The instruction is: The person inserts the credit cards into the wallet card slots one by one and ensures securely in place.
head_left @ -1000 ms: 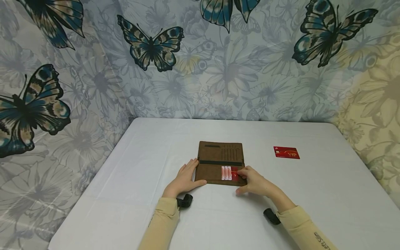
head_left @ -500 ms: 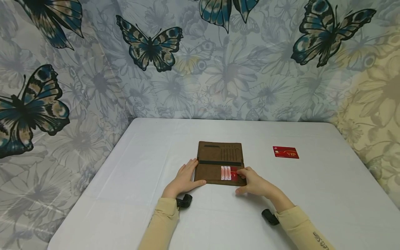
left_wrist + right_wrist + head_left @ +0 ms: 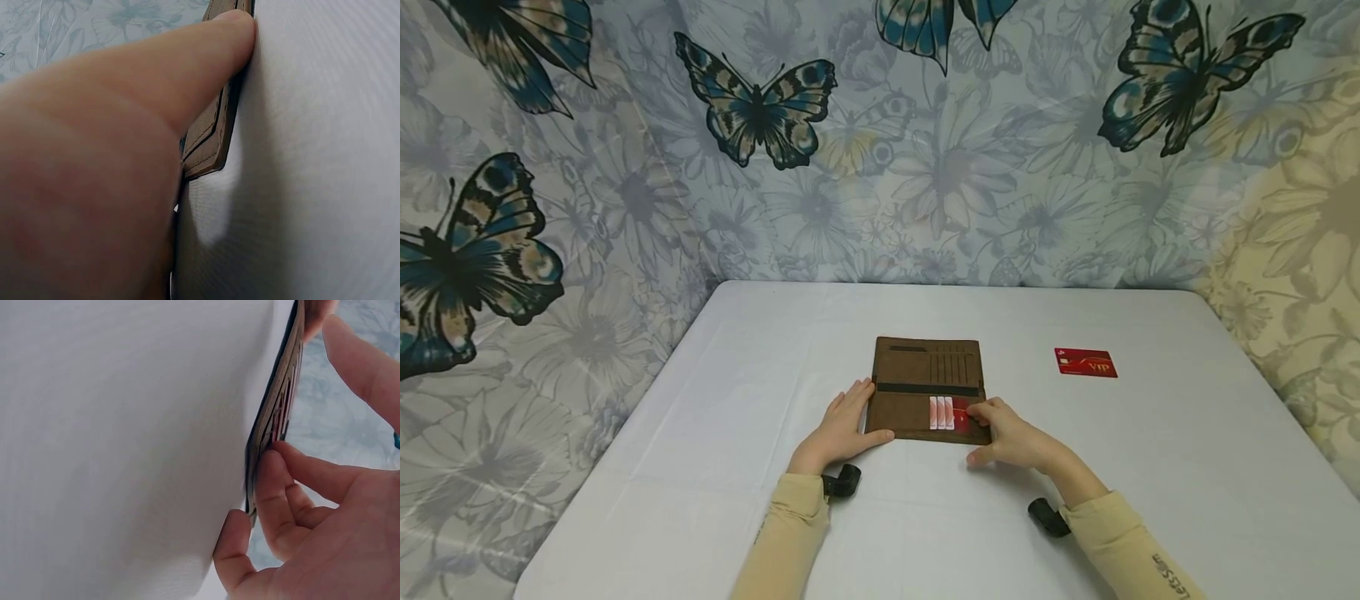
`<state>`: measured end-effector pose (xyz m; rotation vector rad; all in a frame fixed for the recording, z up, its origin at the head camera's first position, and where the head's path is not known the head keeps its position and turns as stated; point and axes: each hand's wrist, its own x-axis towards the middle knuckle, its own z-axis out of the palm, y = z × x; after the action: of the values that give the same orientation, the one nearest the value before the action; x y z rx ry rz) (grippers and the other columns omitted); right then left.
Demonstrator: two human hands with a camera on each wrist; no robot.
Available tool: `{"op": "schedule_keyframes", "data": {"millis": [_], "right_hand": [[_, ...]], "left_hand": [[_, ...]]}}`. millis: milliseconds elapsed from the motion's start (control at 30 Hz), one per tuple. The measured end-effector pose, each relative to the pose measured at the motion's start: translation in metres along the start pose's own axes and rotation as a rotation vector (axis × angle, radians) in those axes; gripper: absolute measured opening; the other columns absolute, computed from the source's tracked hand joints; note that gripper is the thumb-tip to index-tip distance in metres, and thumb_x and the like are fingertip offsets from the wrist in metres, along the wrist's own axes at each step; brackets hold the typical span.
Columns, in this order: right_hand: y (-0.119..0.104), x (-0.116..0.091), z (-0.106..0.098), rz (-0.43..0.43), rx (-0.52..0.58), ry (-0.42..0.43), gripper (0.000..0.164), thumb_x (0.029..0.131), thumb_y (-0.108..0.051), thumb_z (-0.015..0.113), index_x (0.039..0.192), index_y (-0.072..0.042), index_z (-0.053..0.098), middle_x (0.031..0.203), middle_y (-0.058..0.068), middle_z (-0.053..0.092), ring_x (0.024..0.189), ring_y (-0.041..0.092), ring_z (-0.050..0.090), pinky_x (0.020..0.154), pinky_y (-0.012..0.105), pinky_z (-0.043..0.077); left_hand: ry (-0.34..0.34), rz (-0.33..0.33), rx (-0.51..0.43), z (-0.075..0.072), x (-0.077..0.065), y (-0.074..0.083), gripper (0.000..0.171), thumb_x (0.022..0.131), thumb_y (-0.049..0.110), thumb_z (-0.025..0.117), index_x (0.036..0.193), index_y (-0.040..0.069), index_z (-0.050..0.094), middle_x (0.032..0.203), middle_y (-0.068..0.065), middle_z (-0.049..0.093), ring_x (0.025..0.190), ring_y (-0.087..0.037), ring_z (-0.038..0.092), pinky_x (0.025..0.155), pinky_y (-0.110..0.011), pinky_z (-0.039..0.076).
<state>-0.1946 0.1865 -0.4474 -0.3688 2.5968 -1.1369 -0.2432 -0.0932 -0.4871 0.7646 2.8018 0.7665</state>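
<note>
An open brown wallet (image 3: 910, 362) lies flat on the white table, a dark band across its middle. In its lower right part sit red cards (image 3: 942, 413), overlapping so that pale strips show. My left hand (image 3: 837, 433) rests at the wallet's left side, fingers along the edge and thumb (image 3: 231, 37) on the near left corner. With bent fingertips (image 3: 272, 465), my right hand (image 3: 1017, 437) touches the wallet's right edge by the cards and covers part of them. Its thumb stands apart from the wallet, and the right wrist view shows one finger touching the table.
A single red VIP card (image 3: 1086, 363) lies on the white table (image 3: 700, 400), to the right of the wallet. Behind the table hangs a floral cloth (image 3: 962, 200) with large butterflies. Both forearms wear beige sleeves, and a black wrist camera (image 3: 842, 482) sits at the left wrist.
</note>
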Motion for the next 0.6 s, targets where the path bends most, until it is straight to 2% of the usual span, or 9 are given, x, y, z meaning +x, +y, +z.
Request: {"op": "schedule_keyframes", "data": {"millis": [433, 600], "right_hand": [[-0.0033, -0.0004, -0.0015, -0.013, -0.034, -0.007, 0.073, 0.063, -0.024, 0.077, 0.118, 0.010, 0.044, 0.103, 0.014, 0.041, 0.097, 0.027, 0.040, 0.085, 0.047, 0.034], [-0.0001, -0.0004, -0.0078, 0.024, 0.011, -0.039, 0.067, 0.070, -0.031, 0.071, 0.121, 0.004, 0.045, 0.106, 0.010, 0.043, 0.101, 0.026, 0.043, 0.083, 0.043, 0.037]], "left_hand": [[-0.003, -0.003, 0.000, -0.0008, -0.0002, -0.0007, 0.089, 0.075, 0.061, 0.049, 0.138, 0.007, 0.017, 0.143, -0.004, 0.013, 0.129, -0.014, 0.005, 0.103, -0.035, 0.002], [0.001, 0.002, 0.008, 0.0003, 0.0004, -0.0020, 0.089, 0.075, 0.062, 0.048, 0.138, 0.008, 0.017, 0.143, -0.004, 0.012, 0.129, -0.014, 0.005, 0.103, -0.035, 0.002]]}}
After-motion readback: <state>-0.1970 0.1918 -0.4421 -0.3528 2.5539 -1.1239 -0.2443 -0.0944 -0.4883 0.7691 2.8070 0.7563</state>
